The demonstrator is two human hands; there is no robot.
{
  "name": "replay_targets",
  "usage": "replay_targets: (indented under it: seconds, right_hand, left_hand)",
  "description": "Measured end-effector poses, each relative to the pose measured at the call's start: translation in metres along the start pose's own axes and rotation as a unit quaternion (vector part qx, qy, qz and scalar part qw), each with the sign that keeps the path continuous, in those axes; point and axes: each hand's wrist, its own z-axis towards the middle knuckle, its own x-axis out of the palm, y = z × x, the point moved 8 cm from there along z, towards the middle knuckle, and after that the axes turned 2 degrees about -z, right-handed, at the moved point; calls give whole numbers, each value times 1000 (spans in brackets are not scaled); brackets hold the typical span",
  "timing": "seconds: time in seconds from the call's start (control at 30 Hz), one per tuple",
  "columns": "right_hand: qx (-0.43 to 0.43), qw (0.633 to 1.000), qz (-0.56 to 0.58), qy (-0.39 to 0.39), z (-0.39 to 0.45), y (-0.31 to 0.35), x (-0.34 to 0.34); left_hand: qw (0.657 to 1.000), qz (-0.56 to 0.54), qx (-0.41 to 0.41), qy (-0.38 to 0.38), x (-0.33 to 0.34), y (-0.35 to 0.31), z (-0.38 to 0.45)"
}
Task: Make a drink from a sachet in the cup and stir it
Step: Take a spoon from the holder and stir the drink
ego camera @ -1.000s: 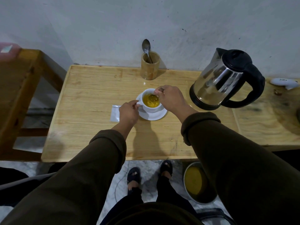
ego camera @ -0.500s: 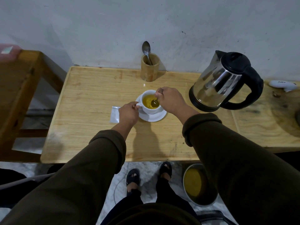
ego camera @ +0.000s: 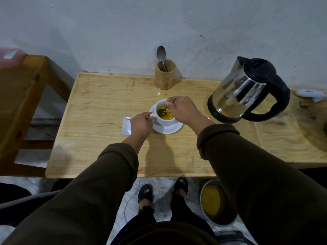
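Cup [ego camera: 165, 119]: middle of the frame, on a saucer [ego camera: 168, 129], full of yellow drink.
Right hand [ego camera: 184, 110]: my fingers pinch the spoon [ego camera: 163, 112] in the cup.
Left hand [ego camera: 141, 123]: my fingers hold the cup handle.
Sachet [ego camera: 126, 125]: flat, left of my hand.

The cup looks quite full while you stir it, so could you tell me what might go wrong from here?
1. The yellow drink sits near the rim of the cup; brisk stirring with the spoon could slop it onto the saucer.
2. The left hand only pinches the handle, so the cup may slide or tip on the saucer.
3. The right hand works close to the kettle, which may be hot.
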Motion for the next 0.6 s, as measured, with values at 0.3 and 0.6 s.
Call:
replay_targets:
  seconds: [0.3,0.6]
  right_hand:
    - [11,998,-60,-13,6,-6,-10]
    - [-4,1000,10,-14,4,1,-5]
  left_hand:
    - [1000,-8,-3,2,-1,1,0]
    - [1000,3,7,5,0,0,1]
